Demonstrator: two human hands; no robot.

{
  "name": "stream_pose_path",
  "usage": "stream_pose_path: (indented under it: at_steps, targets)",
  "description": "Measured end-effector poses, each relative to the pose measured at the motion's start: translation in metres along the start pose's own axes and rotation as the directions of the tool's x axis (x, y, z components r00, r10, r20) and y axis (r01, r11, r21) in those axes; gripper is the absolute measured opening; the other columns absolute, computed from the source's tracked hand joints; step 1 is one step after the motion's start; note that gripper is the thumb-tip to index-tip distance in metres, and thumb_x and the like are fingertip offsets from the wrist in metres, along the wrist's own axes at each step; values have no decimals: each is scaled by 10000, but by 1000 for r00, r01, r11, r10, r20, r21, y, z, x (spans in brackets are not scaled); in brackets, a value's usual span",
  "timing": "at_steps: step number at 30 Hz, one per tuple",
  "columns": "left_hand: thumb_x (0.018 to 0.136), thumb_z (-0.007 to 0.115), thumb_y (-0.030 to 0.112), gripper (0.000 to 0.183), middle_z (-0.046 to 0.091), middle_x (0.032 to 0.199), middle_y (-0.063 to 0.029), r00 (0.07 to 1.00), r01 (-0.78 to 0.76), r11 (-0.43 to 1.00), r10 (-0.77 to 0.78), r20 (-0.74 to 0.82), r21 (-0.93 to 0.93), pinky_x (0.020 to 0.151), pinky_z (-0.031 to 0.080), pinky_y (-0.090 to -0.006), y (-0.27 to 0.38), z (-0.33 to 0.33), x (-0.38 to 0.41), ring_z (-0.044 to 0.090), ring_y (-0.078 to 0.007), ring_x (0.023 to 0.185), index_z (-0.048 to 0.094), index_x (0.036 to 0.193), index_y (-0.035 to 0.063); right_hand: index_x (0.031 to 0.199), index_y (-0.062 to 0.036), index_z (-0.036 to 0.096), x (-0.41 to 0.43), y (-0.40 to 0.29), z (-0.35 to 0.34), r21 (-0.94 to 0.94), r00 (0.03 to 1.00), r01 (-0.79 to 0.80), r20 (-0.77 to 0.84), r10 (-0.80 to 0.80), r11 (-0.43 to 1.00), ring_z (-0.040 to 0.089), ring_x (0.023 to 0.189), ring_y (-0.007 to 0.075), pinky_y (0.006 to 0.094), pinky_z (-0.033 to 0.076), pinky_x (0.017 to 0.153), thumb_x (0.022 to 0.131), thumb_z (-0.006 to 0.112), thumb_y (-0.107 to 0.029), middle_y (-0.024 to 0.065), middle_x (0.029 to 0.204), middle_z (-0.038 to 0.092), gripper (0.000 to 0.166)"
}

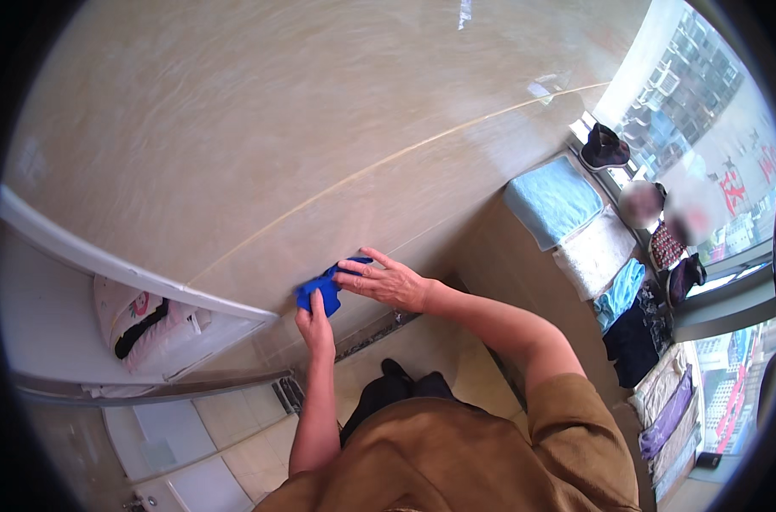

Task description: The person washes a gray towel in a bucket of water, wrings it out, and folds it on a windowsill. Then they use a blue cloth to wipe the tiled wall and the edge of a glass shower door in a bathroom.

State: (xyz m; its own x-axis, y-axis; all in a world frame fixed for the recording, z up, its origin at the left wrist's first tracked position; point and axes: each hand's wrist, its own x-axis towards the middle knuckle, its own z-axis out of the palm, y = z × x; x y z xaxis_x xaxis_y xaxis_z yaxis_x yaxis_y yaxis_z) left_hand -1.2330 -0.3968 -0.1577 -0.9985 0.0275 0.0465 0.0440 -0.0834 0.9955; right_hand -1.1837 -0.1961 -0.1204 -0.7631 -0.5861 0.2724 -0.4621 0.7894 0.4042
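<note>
A small bright blue cloth (319, 294) is held between my two hands, close in front of a beige marbled wall. My left hand (316, 323) grips its lower left part, the thumb laid over the fabric. At the upper right end of the cloth, my right hand (384, 281) has its fingers spread over a narrow strip of it; whether they pinch the fabric is hard to tell.
Folded towels, a light blue one (554, 201) and a white one (596, 253), lie on a ledge at right, beside dark clothing (634, 345). Shoes (604, 147) stand by the window. At left a white cabinet (55, 307) holds a pink bundle (164, 339).
</note>
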Motion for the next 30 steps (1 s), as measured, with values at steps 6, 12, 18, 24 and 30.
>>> stream_pose_path:
  at_steps: [6,12,18,24,30]
  targets:
    - [973,604,316,352,527,603,-19,967,-228,867,148,208,442,537,423,-330,23,16,0,477,-105,584,693,926,-21,1367,-115,539,-30,-38,-11,454,854,-464,0,521,761,311,1438,321,510,301,1137,817,619,-100,98,1529,364,556]
    - [969,573,267,283,664,674,-111,956,-237,833,109,271,499,572,472,-352,46,49,-43,608,-203,584,728,1013,35,1310,-24,537,-63,-107,11,648,390,-22,707,590,-761,629,1037,164,308,514,881,993,581,-172,75,1142,663,353]
    - [868,666,196,248,692,1017,-143,759,-632,554,301,577,542,684,536,-457,46,66,-77,675,-369,815,684,1096,98,1329,-49,538,-61,-127,5,335,337,439,799,498,-834,631,1056,163,323,510,917,1019,532,-196,78,1154,659,344]
    - [676,735,106,457,649,1176,-113,399,-899,310,295,868,308,709,531,-396,61,61,-115,664,-293,826,699,1131,120,1226,-68,624,-73,-138,11,274,351,613,746,566,-741,664,1059,279,408,561,914,1039,450,-361,123,1207,672,389]
    - [828,700,137,467,564,1281,-187,324,-928,298,348,880,224,804,525,-425,53,26,-97,645,-316,930,603,1280,72,1204,-110,603,-24,-122,-3,64,287,776,850,442,-627,617,1026,247,357,512,900,966,580,-389,96,1175,656,367]
